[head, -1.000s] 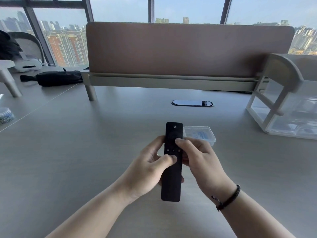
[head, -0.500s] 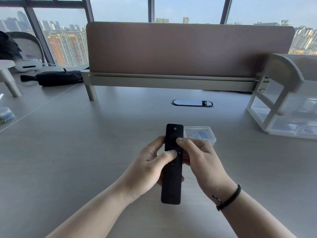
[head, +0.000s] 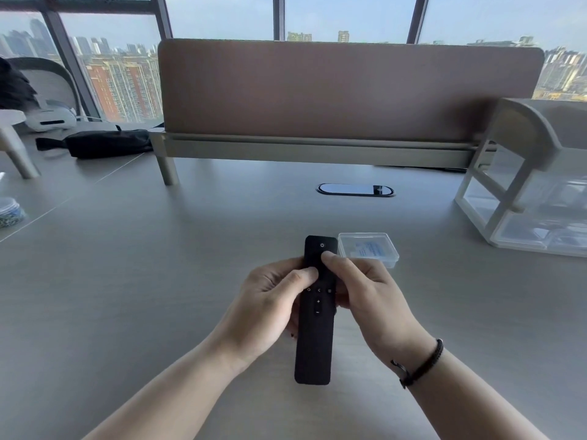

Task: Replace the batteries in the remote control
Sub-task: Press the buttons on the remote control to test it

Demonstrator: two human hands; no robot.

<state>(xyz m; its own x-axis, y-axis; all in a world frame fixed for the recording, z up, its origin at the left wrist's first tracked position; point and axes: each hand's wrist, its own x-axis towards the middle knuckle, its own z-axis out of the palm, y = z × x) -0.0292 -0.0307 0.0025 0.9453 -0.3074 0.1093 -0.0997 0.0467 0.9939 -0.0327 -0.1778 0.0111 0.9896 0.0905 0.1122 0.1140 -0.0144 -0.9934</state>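
Remote (head: 314, 328) was held button-side up above the table (head: 127, 281), gripped by both hands (head: 266, 309) (head: 365, 296), thumbs pressed on its face, probably to slide the casing open.

The worktop (head: 127, 281) lies bare to the left of the hands and to their right. A clear plastic box (head: 368, 249) sits just beyond the right hand (head: 365, 296), blocking forward travel there. Farther back, a cable port (head: 355, 189) lies flush in the surface. A partition screen (head: 349, 90) closes the far edge. A clear drawer unit (head: 524, 198) obstructs the far right; a black pouch (head: 108, 142) occupies the far left.
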